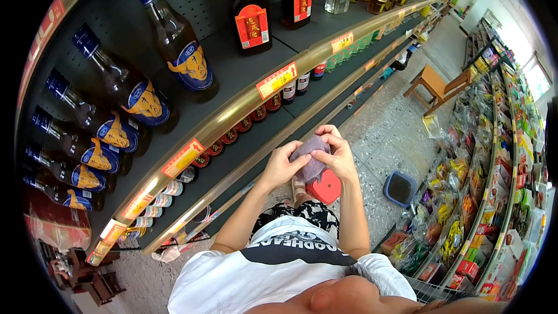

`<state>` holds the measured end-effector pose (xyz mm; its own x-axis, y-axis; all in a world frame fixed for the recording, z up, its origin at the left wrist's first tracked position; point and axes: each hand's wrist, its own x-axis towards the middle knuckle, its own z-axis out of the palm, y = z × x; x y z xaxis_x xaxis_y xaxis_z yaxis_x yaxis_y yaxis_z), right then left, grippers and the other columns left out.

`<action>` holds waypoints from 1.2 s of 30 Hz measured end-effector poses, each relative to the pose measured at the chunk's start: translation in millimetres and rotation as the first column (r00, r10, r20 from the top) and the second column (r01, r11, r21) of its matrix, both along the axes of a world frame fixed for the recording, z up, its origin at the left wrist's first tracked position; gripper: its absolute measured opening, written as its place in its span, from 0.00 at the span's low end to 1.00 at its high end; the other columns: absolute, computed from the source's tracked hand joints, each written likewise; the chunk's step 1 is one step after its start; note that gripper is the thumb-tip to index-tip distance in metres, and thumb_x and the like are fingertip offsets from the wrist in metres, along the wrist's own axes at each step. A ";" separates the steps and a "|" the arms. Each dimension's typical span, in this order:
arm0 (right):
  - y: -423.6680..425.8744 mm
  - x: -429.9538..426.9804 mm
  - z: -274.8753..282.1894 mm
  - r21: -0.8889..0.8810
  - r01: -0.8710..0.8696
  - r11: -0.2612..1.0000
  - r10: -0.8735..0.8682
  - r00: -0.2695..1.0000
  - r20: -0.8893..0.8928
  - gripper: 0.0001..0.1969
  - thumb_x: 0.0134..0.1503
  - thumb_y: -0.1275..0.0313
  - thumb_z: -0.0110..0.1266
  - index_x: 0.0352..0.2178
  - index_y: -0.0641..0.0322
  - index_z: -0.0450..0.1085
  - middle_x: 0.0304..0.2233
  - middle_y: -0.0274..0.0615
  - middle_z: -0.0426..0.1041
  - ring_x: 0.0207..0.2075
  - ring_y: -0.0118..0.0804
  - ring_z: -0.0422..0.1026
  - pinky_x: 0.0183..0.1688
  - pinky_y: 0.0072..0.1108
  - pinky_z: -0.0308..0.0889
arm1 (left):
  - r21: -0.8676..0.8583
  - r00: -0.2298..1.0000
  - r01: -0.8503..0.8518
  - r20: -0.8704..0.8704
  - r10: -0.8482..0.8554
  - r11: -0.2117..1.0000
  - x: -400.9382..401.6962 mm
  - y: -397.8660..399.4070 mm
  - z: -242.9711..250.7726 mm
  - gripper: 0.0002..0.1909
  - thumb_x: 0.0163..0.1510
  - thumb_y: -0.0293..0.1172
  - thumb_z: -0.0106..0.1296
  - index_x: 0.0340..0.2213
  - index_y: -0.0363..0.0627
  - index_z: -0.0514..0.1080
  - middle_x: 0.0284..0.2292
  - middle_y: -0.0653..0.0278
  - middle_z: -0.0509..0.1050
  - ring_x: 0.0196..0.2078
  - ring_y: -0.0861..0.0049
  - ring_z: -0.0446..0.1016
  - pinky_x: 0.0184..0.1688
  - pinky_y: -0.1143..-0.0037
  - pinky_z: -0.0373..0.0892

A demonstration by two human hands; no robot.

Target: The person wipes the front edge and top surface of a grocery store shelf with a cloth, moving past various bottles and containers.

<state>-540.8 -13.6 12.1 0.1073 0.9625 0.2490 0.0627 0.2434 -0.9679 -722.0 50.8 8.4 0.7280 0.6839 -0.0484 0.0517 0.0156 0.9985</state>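
Observation:
Both my hands hold a crumpled purple-grey cloth (310, 150) in front of my body. My left hand (283, 163) grips its left side, with the thumb laid across the front. My right hand (338, 155) pinches the right and upper edge between thumb and fingers. The cloth hangs a little below the hands, over a red plastic stool (326, 186) on the floor. To the left runs a dark metal shelf (226, 72) with several blue-capped glass bottles (146, 100) standing in a row. Two dark bottles with red labels (252, 26) stand further along.
A brass-coloured shelf rail (235, 126) carries price tags. Smaller bottles and jars (229, 136) line the tier below. A blue basin (399, 189) and a wooden chair (438, 87) stand on the speckled floor (375, 139). Shelves of bagged snacks (457, 209) line the right side.

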 end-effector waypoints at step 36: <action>129.4 53.4 62.6 0.685 0.448 0.574 -0.746 0.630 0.214 0.17 0.43 0.82 0.55 0.38 0.63 0.70 0.41 0.47 0.70 0.43 0.51 0.69 0.47 0.32 0.65 | 0.785 0.513 -0.595 0.538 0.669 -0.175 70.6 44.8 75.7 0.09 0.46 0.19 0.54 0.33 0.39 0.75 0.38 0.57 0.74 0.43 0.63 0.71 0.48 0.69 0.65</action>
<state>-487.4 115.8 74.7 0.3406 0.3890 0.8560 0.7625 0.4183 -0.4935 -651.4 95.6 84.1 -0.0631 0.4021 0.9134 0.6349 -0.6900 0.3477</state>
